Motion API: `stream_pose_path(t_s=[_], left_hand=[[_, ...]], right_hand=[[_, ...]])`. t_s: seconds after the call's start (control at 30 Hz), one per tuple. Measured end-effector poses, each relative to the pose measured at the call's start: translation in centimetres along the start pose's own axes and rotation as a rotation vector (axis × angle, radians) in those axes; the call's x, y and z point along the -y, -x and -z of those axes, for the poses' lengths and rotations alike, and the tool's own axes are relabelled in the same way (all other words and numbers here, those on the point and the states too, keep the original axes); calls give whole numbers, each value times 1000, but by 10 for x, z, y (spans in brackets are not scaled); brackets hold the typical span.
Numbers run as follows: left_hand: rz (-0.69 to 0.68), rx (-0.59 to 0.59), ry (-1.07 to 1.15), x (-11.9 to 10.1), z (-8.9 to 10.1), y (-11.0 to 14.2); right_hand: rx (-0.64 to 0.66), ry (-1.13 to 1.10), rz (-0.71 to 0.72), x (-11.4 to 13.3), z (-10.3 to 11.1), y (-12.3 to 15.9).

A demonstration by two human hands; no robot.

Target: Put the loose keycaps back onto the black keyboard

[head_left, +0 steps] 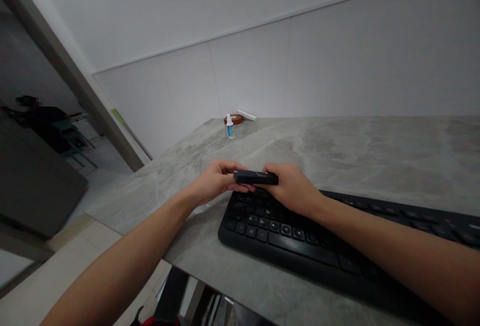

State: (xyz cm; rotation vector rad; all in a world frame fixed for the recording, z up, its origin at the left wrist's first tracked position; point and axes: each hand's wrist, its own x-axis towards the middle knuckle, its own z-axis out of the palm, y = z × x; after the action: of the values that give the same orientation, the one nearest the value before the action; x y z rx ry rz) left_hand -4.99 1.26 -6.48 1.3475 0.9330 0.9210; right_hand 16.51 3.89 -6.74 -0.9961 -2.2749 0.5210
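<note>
Both my hands grip one small black bar-shaped object (255, 177) just above the left end of a black keyboard (285, 231). My left hand (215, 182) pinches its left end, fingers curled round it. My right hand (292, 188) wraps round its right end, with the forearm lying over the keyboard. I cannot tell what the black object is. The keyboard lies on a grey marble-patterned counter (337, 151), close to the front edge.
At the back of the counter stand a small white bottle with a blue label (230, 128), a round brown object (234, 119) and a white flat item (247, 115). White wall panels rise behind. On the left the counter ends; beyond it a person sits in another room (37, 116).
</note>
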Motion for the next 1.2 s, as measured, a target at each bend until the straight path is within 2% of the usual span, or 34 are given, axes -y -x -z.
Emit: stream_pose_path(t_s=[0.43,0.8,1.03,1.2], left_hand=[[5,5,188,-1,-2,1],[23,20,202,-3,-2,1],[24,-21,208,-3,-3,2],[21,-98,183,-4,-5,1]], right_hand=[[-52,-209,-118,-4,-1,-3],[-82,-222,-106,-2,-2,-2],[-93,-282,-79,0,-1,0],[-108,-254,-69,-1,0,-2]])
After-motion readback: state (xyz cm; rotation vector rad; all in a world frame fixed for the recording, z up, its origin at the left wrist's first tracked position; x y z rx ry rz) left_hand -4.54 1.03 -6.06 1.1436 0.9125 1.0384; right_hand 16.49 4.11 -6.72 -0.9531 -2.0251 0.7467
